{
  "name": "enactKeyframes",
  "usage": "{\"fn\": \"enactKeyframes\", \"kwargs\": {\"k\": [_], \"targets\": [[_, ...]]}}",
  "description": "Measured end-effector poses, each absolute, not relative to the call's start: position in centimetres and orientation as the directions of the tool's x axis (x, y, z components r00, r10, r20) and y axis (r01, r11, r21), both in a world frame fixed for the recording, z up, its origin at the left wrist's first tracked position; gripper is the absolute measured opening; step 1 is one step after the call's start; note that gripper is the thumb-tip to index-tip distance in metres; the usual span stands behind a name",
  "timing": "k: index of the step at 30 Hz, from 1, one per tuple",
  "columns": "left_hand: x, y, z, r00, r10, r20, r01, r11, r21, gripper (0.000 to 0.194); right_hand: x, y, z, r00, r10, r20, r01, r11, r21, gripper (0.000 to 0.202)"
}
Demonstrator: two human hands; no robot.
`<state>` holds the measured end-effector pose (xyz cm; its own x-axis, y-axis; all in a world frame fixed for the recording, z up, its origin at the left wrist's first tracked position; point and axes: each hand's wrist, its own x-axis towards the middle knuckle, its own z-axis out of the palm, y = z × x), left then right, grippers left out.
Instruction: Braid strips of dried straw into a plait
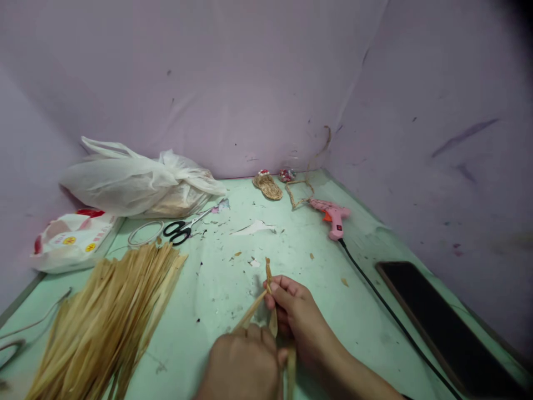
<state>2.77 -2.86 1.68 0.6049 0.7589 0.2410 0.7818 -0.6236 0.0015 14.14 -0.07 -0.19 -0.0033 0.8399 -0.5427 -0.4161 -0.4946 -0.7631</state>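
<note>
Between the thumb and fingers of my right hand (296,308) is the short braid of dried husk (268,269), its finished tip pointing away from me. Loose strips spread from the pinch point back toward me. My left hand (244,364) is closed around one pale strip (252,311) that runs to the braid; its fingertips are mostly hidden behind the knuckles. Another strip (291,369) hangs down between the two hands. To the left lies a thick bundle of dried husk strips (108,322).
A pink glue gun (333,216) with a black cord lies right of centre, near a dark phone (449,328). Black-handled scissors (183,229), a white coil (145,233), a plastic bag (137,183) and a small woven sole (268,186) are farther back.
</note>
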Motion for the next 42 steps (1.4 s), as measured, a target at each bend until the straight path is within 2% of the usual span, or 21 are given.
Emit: {"fn": "enactKeyframes", "kwargs": {"k": [3, 4, 6, 7, 9, 12, 15, 19, 23, 26, 30, 33, 35, 39, 42], "targets": [[1.5, -1.3, 3.7, 0.365, 0.857, 0.364, 0.781, -0.495, 0.381, 0.024, 14.4, 0.0, -0.2, -0.017, 0.855, -0.518, -0.400, -0.481, -0.780, 0.023], [1.3, -0.5, 4.2, 0.273, 0.909, 0.316, 0.745, -0.408, 0.528, 0.025, 14.4, 0.0, -0.2, -0.035, 0.857, -0.514, -0.390, -0.485, -0.782, 0.024], [1.0, 0.9, 4.6, 0.155, 0.987, 0.033, 0.631, -0.125, 0.766, 0.027, 14.2, -0.1, -0.2, -0.069, 0.860, -0.506, -0.362, -0.494, -0.791, 0.025], [1.1, 1.6, 4.5, 0.150, 0.982, -0.119, 0.544, 0.018, 0.839, 0.028, 14.0, -0.1, -0.2, -0.079, 0.864, -0.497, -0.352, -0.491, -0.797, 0.025], [1.4, 2.4, 3.8, 0.267, 0.904, -0.333, 0.346, 0.232, 0.909, 0.020, 13.8, -0.2, -0.2, -0.112, 0.870, -0.481, -0.350, -0.487, -0.800, 0.024], [1.8, 2.6, 2.5, 0.462, 0.748, -0.477, 0.151, 0.463, 0.873, 0.022, 13.7, -0.2, -0.2, -0.134, 0.886, -0.445, -0.366, -0.461, -0.808, 0.022], [1.9, 2.4, 1.9, 0.440, 0.688, -0.577, 0.184, 0.560, 0.808, 0.024, 13.7, -0.1, -0.2, -0.092, 0.916, -0.391, -0.293, -0.400, -0.868, 0.018], [1.8, 2.5, 1.7, 0.389, 0.776, -0.496, 0.319, 0.391, 0.863, 0.020, 13.6, -0.4, -0.7, -0.039, 0.946, -0.321, -0.171, -0.323, -0.931, 0.015], [1.8, 2.5, 1.5, 0.295, 0.853, -0.431, 0.446, 0.276, 0.852, 0.018, 13.6, -1.0, -1.2, 0.071, 0.973, -0.222, 0.109, -0.229, -0.967, 0.016], [1.9, 2.0, 1.5, 0.229, 0.914, -0.336, 0.504, 0.184, 0.844, 0.019, 14.1, -1.1, -0.9, 0.071, 0.991, -0.114, 0.302, -0.130, -0.944, 0.021], [1.9, 1.5, 1.3, 0.190, 0.954, -0.231, 0.510, 0.105, 0.853, 0.021, 14.8, -0.8, 0.3, 0.055, 0.997, -0.057, 0.512, -0.077, -0.856, 0.021], [2.0, 1.7, 0.9, 0.114, 0.965, -0.235, 0.445, 0.162, 0.881, 0.020, 14.9, -1.3, 0.8, 0.014, 0.999, -0.029, 0.601, -0.032, -0.799, 0.024], [2.2, 1.9, 0.6, 0.071, 0.959, -0.273, 0.346, 0.233, 0.909, 0.018, 14.6, -2.0, 0.6, -0.072, 0.995, 0.073, 0.674, 0.102, -0.732, 0.027], [2.5, 2.2, 0.3, -0.016, 0.905, -0.426, 0.109, 0.425, 0.899, 0.014, 13.6, -3.2, -1.2, -0.342, 0.875, 0.344, 0.767, 0.471, -0.436, 0.041], [2.8, 2.2, 0.7, -0.025, 0.817, -0.576, -0.027, 0.576, 0.817, 0.013, 13.0, -3.4, -2.5, -0.449, 0.785, 0.428, 0.786, 0.574, -0.229, 0.045]]}}
